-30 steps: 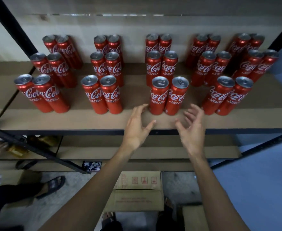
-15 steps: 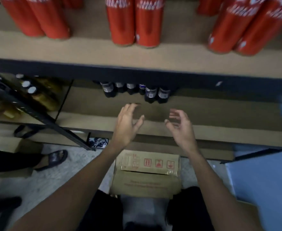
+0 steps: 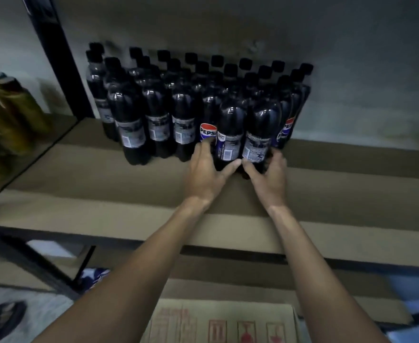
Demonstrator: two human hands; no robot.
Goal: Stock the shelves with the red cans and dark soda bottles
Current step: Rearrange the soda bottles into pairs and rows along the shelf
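Note:
Several dark soda bottles (image 3: 154,107) with black caps stand in rows at the back of a brown shelf board (image 3: 104,174). Two more stand in front of them, side by side. My left hand (image 3: 204,174) grips the lower part of the left front bottle (image 3: 230,120), fingers round its left side and thumb across its base. My right hand (image 3: 269,177) holds the right front bottle (image 3: 262,120) the same way from the right. Both bottles stand upright on the board. No red cans are in view.
A black shelf upright (image 3: 60,58) rises at the left, with yellowish bottles (image 3: 13,115) on the neighbouring shelf beyond it. A cardboard box (image 3: 228,323) lies on the floor below my arms. A person's sandalled foot (image 3: 0,318) shows at the bottom left.
The view dropped from the can shelf to the lower bottle shelf. Both hands moved forward from empty air and now hold the two front bottles.

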